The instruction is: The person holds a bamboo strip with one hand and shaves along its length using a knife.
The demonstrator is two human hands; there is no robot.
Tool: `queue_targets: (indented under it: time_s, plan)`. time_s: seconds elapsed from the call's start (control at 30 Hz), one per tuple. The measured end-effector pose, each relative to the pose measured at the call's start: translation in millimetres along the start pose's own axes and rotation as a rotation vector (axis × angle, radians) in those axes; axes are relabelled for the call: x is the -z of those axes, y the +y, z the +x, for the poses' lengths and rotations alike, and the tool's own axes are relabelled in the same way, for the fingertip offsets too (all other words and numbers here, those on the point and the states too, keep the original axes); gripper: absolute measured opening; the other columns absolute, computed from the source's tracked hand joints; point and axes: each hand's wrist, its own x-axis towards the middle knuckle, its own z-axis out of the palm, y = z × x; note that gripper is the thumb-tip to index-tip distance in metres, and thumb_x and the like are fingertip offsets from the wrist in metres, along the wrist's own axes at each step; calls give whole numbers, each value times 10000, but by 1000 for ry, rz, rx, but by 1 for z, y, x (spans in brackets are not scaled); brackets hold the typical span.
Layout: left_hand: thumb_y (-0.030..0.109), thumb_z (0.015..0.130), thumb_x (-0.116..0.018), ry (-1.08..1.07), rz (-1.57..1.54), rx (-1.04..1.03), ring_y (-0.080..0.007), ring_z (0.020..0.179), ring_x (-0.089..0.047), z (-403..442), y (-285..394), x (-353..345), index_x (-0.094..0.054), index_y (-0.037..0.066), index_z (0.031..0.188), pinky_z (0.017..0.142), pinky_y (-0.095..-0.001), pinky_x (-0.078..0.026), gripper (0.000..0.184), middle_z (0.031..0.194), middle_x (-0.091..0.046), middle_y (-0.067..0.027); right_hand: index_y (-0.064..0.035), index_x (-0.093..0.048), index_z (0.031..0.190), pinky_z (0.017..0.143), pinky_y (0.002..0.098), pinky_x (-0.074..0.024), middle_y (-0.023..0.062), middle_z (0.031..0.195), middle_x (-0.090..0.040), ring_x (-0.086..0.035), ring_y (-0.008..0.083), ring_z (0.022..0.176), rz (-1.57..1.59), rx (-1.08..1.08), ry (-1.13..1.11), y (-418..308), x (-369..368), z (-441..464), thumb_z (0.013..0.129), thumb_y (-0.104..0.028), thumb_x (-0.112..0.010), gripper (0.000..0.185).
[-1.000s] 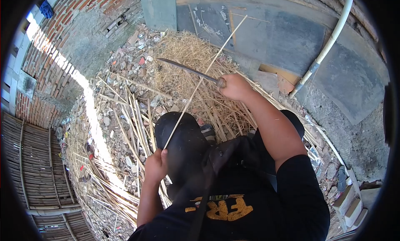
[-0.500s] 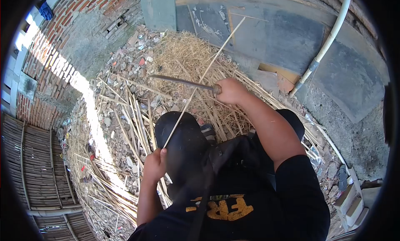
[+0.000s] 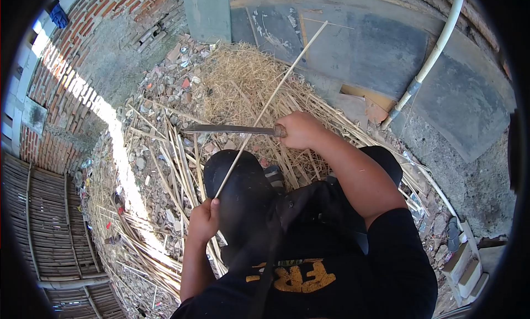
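A long, thin pale strip (image 3: 279,91) slants from the lower left up toward the dark panels, passing over my left knee. Its near end is pinched in my left hand (image 3: 204,219), thumb on top. My right hand (image 3: 301,130) is wrapped round the wooden handle of a long knife (image 3: 232,129). The dark blade lies level across the strip, a little beyond the knee, with its tip pointing left. Whether blade and strip touch is hard to tell.
Straw and shavings (image 3: 237,76) heap on the rubble beyond my feet. Loose strips (image 3: 179,159) lie left of my left knee. A pale pipe (image 3: 436,57) and grey panels (image 3: 359,54) stand at the right, a brick wall (image 3: 99,48) and slatted bamboo panel (image 3: 47,219) at the left.
The knife in my right hand has moved down along the strip toward my knee, its blade turning from slanted to level. My left hand has stayed nearly in place.
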Motion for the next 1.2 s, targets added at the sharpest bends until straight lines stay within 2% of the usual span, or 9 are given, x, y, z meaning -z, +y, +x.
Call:
queue_targets:
  time_s: [0.17,0.37,0.57,0.67,0.77,0.9,1.0,1.1,1.2]
  plan:
    - [400,1098,-516,8,11,-32,-488,649,-624,2,-4,0,-576,-12,807,606,-516,-473,508,662,-600,-267,-107,-750,1076,872,490,-573,182,1014,-739,-712,381,992,72,-117,-38,16,-2,16,813,-253,-718,302]
    - [406,1100,-509,-3,-22,-5,-491,662,-634,0,-1,0,-586,-16,820,610,-512,-482,512,673,-612,-269,-114,-752,1059,868,495,-575,188,1016,-739,-717,376,987,91,-67,12,4,7,-3,805,-225,-705,281]
    - [384,1098,-510,5,50,-15,-511,702,-644,1,7,1,-581,-10,816,625,-545,-483,490,691,-624,-284,-138,-759,1082,828,508,-564,193,966,-742,-720,375,936,-79,-2,-27,-9,9,-12,830,-229,-737,269]
    - [368,1095,-517,25,70,-29,-515,702,-643,-1,6,-1,-575,-4,811,627,-560,-479,472,691,-625,-286,-114,-759,1071,827,496,-565,188,962,-745,-723,370,935,-62,-56,-25,-5,17,-6,836,-232,-745,263]
    - [355,1095,-516,39,84,-41,-516,693,-639,-1,5,-1,-573,2,809,623,-570,-474,458,682,-622,-286,-85,-752,1107,878,481,-576,186,998,-751,-725,370,981,76,-194,76,24,8,14,813,-247,-732,336]
    - [348,1097,-506,59,117,-53,-515,684,-635,-1,0,-4,-566,9,803,621,-579,-471,453,673,-619,-285,-58,-732,1195,896,459,-566,221,1057,-747,-718,386,1007,209,-218,43,37,16,12,838,-277,-751,419]
    - [352,1095,-507,64,107,-59,-517,679,-632,-1,-2,-8,-558,11,797,622,-584,-471,456,668,-617,-285,-70,-727,1214,914,457,-567,212,1077,-745,-715,376,1035,145,-172,99,34,17,4,840,-284,-745,431]
    - [351,1094,-508,60,100,-52,-517,672,-630,-1,3,-8,-551,14,791,618,-585,-469,455,665,-618,-281,-107,-719,1249,931,462,-570,198,1102,-741,-711,366,1062,56,-148,31,22,18,-1,842,-294,-743,449]
    - [346,1093,-508,79,119,-71,-515,662,-629,-2,4,-8,-551,16,795,609,-586,-467,446,656,-614,-275,-130,-751,1079,845,496,-566,190,970,-737,-716,377,973,1,-54,46,7,10,-9,840,-276,-752,280]
